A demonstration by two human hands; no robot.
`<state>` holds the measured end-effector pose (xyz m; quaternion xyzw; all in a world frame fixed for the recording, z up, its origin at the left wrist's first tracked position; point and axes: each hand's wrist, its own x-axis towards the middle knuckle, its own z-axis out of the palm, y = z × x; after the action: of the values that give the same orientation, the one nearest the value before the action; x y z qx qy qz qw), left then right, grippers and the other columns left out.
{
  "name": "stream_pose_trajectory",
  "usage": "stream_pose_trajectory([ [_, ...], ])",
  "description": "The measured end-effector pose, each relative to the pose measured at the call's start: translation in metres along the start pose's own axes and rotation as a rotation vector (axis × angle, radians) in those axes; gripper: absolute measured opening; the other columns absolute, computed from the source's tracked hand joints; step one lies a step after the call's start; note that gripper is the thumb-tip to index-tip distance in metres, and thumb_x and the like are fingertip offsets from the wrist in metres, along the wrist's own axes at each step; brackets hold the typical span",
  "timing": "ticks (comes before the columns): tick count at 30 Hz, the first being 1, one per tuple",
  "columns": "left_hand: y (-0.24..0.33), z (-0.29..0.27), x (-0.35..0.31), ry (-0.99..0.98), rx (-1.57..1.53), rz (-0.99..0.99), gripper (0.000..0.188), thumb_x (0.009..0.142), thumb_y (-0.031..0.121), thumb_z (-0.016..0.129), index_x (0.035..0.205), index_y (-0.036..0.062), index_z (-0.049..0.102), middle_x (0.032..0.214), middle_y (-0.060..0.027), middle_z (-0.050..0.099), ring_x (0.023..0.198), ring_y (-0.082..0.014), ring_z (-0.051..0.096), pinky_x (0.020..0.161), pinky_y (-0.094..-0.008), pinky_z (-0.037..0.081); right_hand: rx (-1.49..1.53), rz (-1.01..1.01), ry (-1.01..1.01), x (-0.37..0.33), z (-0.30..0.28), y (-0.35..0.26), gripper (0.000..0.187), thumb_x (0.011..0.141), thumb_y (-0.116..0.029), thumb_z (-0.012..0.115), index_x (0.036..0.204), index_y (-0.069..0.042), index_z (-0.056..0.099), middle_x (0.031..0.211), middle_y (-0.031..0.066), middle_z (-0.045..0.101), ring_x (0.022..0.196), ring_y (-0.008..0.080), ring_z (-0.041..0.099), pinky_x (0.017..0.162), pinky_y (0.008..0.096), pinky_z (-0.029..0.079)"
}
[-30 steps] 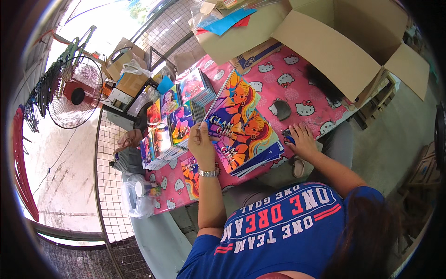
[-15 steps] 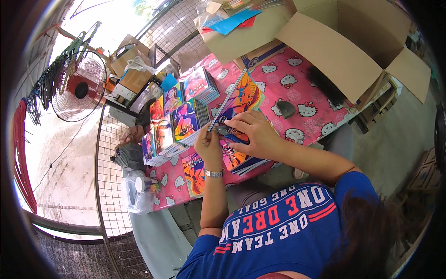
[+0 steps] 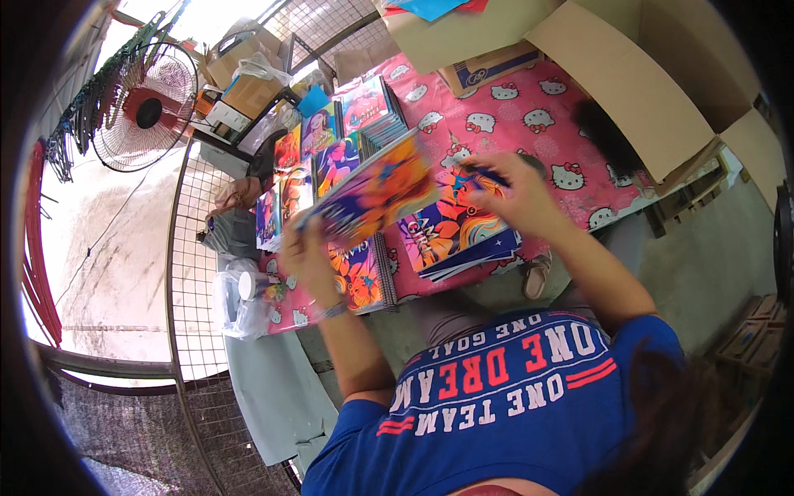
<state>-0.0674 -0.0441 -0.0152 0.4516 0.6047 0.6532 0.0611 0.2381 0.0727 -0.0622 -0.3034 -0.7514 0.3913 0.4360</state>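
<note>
1 colourful notebook [image 3: 382, 194], blurred by motion, was held tilted above the pink tablecloth [image 3: 529, 153], its lower left end at the left hand [image 3: 308, 252]. Left grip: fingers closed on that end; thumb position unclear. Right hand [image 3: 521, 198]: fingers partly curled, over the upper right of an illustrated stack [image 3: 438, 244]; a dark shape showed at the fingertips, too blurred to identify, so could not tell whether anything was gripped. 1 spiral-bound notebook [image 3: 364, 273] lay flat left of the stack, near the left hand. Beyond, several notebook piles [image 3: 331, 157] stood close together. 1 open cardboard box [image 3: 628, 99] stood at upper right; 1 fan [image 3: 147, 113] at far left.
</note>
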Motion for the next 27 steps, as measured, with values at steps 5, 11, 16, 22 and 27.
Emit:
stream_pose_trajectory([
  [5,-0.032,-0.121,0.0,0.173,0.109,-0.27,0.013,0.095,0.007,0.061,0.107,0.0016,0.063,0.084,-0.0021,0.066,0.056,-0.0062,0.054,0.047,-0.0191,0.045,-0.339,0.3,-0.023,-0.056,-0.017,0.117,0.046,0.081,-0.024,0.075,0.121,-0.008,0.06,0.108,0.0144,0.06,0.104,0.0306,0.06,0.092,0.0399,0.047],
  [11,-0.153,-0.124,-0.1,0.429,-0.11,-0.587,0.026,0.093,0.0,0.06,0.119,0.0026,0.062,0.096,-0.005,0.067,0.066,-0.0112,0.06,0.052,-0.0248,0.048,-0.647,0.243,-0.188,-0.108,-0.003,0.163,0.042,0.079,-0.028,0.073,0.116,-0.011,0.06,0.106,0.0155,0.058,0.105,0.0354,0.057,0.093,0.0475,0.044],
  [16,-0.221,-0.152,-0.139,0.425,0.513,-0.416,0.026,0.087,0.003,0.066,0.113,-0.0024,0.066,0.106,-0.013,0.069,0.092,-0.0246,0.065,0.086,-0.0374,0.05,-0.581,0.403,-0.061,-0.04,-0.047,0.14,0.029,0.082,-0.03,0.069,0.1,-0.007,0.067,0.097,0.0185,0.065,0.095,0.0388,0.063,0.081,0.0483,0.05],
  [22,-0.202,-0.128,-0.138,0.419,0.849,-0.419,0.027,0.083,0.01,0.072,0.107,-0.0044,0.068,0.105,-0.0175,0.071,0.092,-0.0253,0.066,0.085,-0.0364,0.05,-1.078,0.52,0.235,-0.01,-0.117,0.236,0.033,0.087,-0.033,0.065,0.108,-0.007,0.066,0.118,0.0169,0.059,0.11,0.0363,0.058,0.089,0.0467,0.05],
  [27,-0.198,-0.127,-0.141,0.49,0.803,-0.411,0.028,0.082,0.013,0.074,0.104,-0.0044,0.07,0.101,-0.0177,0.072,0.09,-0.0261,0.067,0.082,-0.0365,0.051,-1.306,0.585,-0.006,-0.006,-0.126,0.273,0.042,0.092,-0.029,0.058,0.128,-0.009,0.053,0.133,0.0134,0.049,0.121,0.0339,0.05,0.096,0.0487,0.048],
])
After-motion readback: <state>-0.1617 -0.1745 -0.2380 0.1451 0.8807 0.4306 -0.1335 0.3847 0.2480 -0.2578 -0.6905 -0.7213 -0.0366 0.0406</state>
